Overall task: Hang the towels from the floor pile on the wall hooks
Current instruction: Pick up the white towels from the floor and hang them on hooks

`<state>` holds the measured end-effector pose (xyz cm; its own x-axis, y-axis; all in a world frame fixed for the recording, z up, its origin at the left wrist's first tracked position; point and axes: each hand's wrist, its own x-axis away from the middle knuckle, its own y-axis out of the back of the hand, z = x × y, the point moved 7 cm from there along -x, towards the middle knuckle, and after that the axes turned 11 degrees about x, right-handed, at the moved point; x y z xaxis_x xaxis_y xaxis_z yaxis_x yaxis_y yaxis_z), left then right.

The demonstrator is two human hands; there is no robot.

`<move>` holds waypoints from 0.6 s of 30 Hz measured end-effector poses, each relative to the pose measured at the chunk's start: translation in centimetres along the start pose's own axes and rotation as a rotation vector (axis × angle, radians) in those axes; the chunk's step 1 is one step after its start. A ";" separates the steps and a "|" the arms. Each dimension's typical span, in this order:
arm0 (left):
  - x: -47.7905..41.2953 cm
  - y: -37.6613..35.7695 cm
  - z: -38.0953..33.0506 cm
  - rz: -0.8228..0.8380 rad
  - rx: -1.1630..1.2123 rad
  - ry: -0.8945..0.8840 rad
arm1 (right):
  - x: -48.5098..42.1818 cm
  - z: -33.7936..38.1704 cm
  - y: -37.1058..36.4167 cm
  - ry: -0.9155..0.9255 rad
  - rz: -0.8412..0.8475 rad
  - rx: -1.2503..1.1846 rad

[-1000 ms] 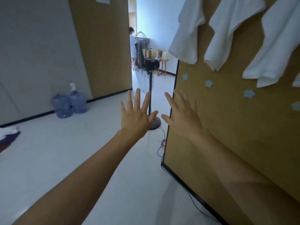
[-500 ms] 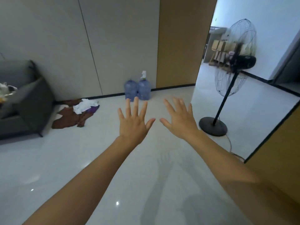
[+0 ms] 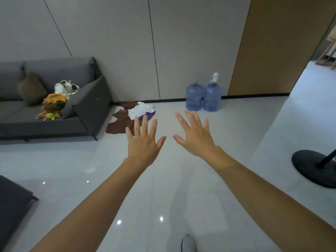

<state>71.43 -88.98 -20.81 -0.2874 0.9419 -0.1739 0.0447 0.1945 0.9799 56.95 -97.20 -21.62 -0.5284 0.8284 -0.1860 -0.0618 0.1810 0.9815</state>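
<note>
Grey sofa point(image 3: 54, 106), then the towel pile point(image 3: 140, 110) on the floor point(image 3: 181, 179) just beside it.
Left hand point(image 3: 142, 142) and right hand point(image 3: 195, 137) reach forward with fingers spread, grip open, holding nothing; these towels are left to fetch and hang.

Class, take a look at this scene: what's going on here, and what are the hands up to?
A person faces a pile of towels on the floor, beside a grey sofa and near two water bottles. The left hand and right hand are stretched out in front, fingers spread, holding nothing. The pile lies further off, so no towel is picked up yet.
</note>
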 end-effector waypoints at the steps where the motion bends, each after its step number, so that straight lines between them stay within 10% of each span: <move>1: -2.0 -0.4 0.5 0.007 -0.006 0.020 | -2.4 0.0 -0.6 0.005 0.009 -0.022; 18: -34.4 -8.1 9.5 0.026 0.012 0.110 | -39.1 -1.2 -7.8 0.143 0.025 0.029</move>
<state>90.01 -120.42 -23.70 -0.3890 0.9111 -0.1363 0.0645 0.1745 0.9825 77.09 -131.59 -21.98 -0.6445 0.7495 -0.1511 -0.0238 0.1778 0.9838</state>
